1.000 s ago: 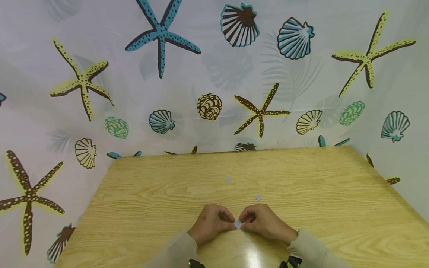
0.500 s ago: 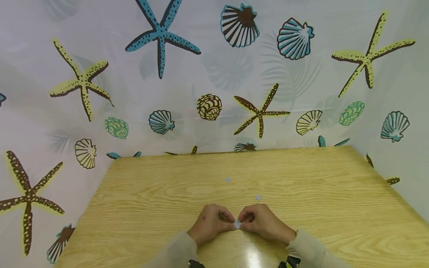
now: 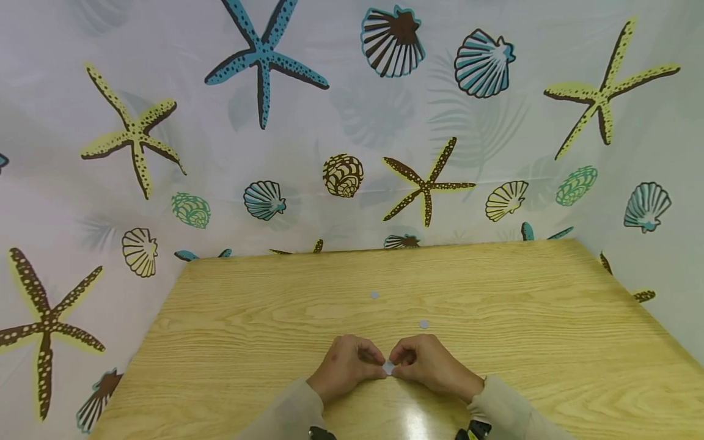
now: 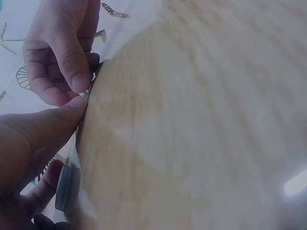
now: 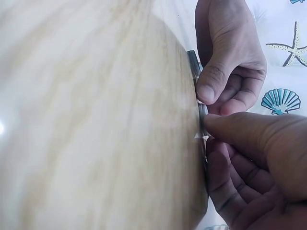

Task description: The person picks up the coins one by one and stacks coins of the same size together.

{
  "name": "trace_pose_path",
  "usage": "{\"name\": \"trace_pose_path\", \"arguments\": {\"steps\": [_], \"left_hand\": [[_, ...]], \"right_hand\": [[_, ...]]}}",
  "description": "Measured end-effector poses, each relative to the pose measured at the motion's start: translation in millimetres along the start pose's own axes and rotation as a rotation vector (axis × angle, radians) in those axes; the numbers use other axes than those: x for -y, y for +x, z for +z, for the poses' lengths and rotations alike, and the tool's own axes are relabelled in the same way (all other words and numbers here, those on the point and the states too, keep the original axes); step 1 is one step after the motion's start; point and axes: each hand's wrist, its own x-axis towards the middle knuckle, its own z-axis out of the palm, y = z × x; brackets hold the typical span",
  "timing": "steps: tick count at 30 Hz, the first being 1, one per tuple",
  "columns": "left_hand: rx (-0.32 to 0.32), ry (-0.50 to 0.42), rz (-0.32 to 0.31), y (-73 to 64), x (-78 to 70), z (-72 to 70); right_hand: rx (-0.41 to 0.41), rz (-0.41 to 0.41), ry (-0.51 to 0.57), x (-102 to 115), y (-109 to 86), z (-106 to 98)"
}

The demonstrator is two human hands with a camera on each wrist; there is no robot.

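A small pale grey disc [image 3: 388, 368] lies low over the table between my two hands. My left hand [image 3: 348, 368] pinches its left side with thumb and forefinger, and my right hand [image 3: 431, 368] pinches the right side. The right wrist view catches the disc [image 5: 202, 119] edge-on, dark and thin, with both thumbs close by. In the left wrist view a thick, ridged grey-green round thing [image 4: 67, 188] sits right at the lower curled fingers of the left hand; from the head view the hand hides that spot.
Two more small pale discs lie on the wood-grain table [image 3: 247, 342]: the nearer one [image 3: 424, 324] just beyond the right hand, the farther one [image 3: 374, 295] toward the back. White cloth [image 3: 308, 146] printed with starfish and shells hangs behind and at both sides.
The right hand has crept slightly left toward the left hand, narrowing the gap between the fingertips. The left hand keeps its place, and the two discs farther back stay put.
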Motion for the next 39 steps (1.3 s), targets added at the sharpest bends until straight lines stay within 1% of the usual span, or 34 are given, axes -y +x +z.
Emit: {"name": "trace_pose_path", "arguments": {"steps": [6,13,20,28,32,39], "left_hand": [[-0.004,0.004,-0.002,0.2,-0.6,0.0],[-0.005,0.003,-0.003,-0.2,-1.4,0.4],[-0.011,0.035,-0.005,0.7,-2.1,0.7],[-0.012,0.051,-0.008,1.5,-3.8,-0.9],[-0.007,0.048,0.0,1.3,-3.2,-1.8],[-0.002,0.035,0.011,1.5,-1.1,-1.5]], "right_hand": [[0.003,-0.004,0.019,-0.7,-1.0,0.1],[0.007,-0.003,0.016,-1.9,-0.1,0.3],[0.006,-0.003,0.018,-0.8,0.2,0.8],[0.013,-0.009,0.017,0.1,1.0,0.3],[0.016,-0.004,0.01,-0.2,1.9,-0.5],[0.023,0.007,0.029,-0.9,2.9,-4.8]]}}
